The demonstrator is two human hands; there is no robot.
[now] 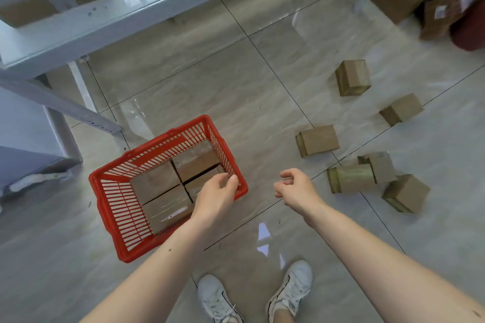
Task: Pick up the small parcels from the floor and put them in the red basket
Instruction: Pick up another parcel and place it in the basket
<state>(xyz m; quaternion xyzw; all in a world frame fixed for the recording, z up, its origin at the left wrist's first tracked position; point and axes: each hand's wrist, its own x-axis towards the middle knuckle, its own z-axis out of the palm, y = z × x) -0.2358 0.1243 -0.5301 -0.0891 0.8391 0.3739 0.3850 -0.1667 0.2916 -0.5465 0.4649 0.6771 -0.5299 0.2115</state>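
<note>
Our right hand (296,187) hangs loosely curled and empty, nearer the floor parcels (317,140) off to its right. Our left hand (217,191), also empty, hovers over the red basket (105,178).

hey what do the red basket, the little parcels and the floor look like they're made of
Red basket: looks like moulded plastic, judging by its uniform glossy red and slotted lattice walls.
Small parcels, like this one: brown corrugated cardboard, matte; shinier bands at the ends suggest clear tape.
Floor: likely polished ceramic or stone-look tile, given the grout lines, veined pattern and mirror-like reflections.
</note>
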